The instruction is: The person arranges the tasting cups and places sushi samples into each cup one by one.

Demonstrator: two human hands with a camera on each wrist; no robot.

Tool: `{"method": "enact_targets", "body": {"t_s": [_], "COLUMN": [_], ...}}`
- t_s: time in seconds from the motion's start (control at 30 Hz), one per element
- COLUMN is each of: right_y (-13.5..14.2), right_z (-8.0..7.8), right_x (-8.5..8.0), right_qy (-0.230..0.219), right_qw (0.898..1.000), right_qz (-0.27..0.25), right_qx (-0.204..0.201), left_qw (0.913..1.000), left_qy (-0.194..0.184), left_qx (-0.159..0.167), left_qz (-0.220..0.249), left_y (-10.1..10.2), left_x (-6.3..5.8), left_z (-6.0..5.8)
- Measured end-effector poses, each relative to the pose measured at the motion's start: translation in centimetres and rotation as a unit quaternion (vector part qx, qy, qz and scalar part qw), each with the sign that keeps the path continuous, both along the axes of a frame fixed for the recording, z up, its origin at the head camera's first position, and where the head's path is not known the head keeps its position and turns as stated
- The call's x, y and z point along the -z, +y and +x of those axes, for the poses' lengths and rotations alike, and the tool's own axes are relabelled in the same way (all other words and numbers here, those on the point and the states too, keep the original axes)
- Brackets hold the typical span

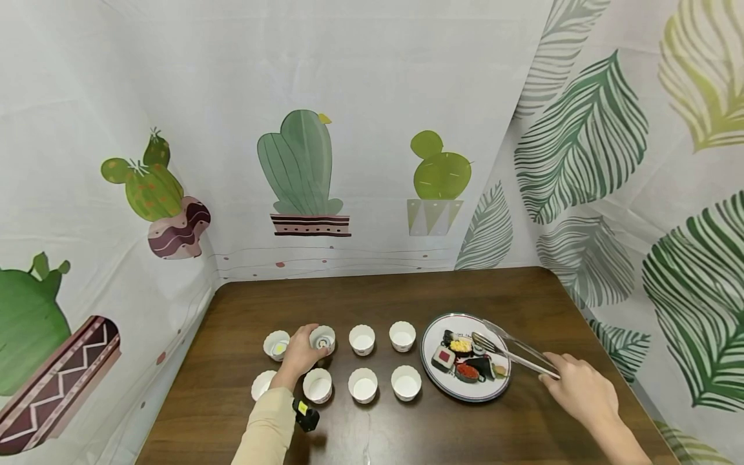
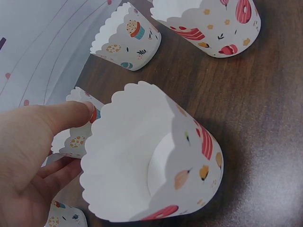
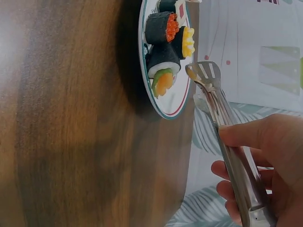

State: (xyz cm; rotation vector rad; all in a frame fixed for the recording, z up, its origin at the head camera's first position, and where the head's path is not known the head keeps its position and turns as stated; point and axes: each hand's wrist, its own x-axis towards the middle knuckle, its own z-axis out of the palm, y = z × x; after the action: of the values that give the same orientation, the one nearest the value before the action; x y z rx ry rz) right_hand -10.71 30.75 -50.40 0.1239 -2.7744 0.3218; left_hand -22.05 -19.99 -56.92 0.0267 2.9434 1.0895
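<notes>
My left hand [image 1: 302,352] holds the rim of a white scalloped paper baking cup [image 1: 322,340] in the back row; something small and round lies inside it. In the left wrist view, the thumb presses that cup's patterned wall, partly behind a nearer cup [image 2: 156,161]. With my right hand [image 1: 581,387] I grip metal serving tongs [image 3: 236,165], whose slotted tip is over the plate's right side. On the round white plate [image 1: 473,392] sit several sushi pieces: a yellow-topped one [image 1: 461,347], a red-topped one [image 1: 467,372] and a dark roll [image 1: 481,367]. No piece shows between the tips.
Several more paper cups stand in two rows left of the plate. The back-left cup [image 1: 276,345] contains something yellow. A brown wooden table [image 1: 372,297] bears everything, with a printed curtain [image 1: 372,77] behind and beside it. A black wrist device [image 1: 306,415] hangs by my left sleeve.
</notes>
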Motion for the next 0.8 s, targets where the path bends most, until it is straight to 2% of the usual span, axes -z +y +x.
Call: {"method": "enact_targets", "body": {"t_s": [0.27,0.5,0.8], "right_y": [0.3,0.3,0.5], "right_z": [0.0,-0.3,-1.4], "right_x": [-0.5,-0.8,-2.2], "right_qy": [-0.080,-0.106,-0.171], "right_qw": [0.997,0.994,0.985], "right_qz": [0.011,0.011,0.014], "right_qx": [0.003,-0.002,-0.015], "left_qw": [1.0000,1.0000,1.0000], "left_qy": [-0.006,-0.001,-0.007], "left_qx": [0.002,0.001,0.000], "left_qz": [-0.001,-0.002,-0.003], "left_y": [0.0,0.0,0.0], "left_x": [0.0,0.0,0.0], "left_z": [0.0,0.0,0.0]}}
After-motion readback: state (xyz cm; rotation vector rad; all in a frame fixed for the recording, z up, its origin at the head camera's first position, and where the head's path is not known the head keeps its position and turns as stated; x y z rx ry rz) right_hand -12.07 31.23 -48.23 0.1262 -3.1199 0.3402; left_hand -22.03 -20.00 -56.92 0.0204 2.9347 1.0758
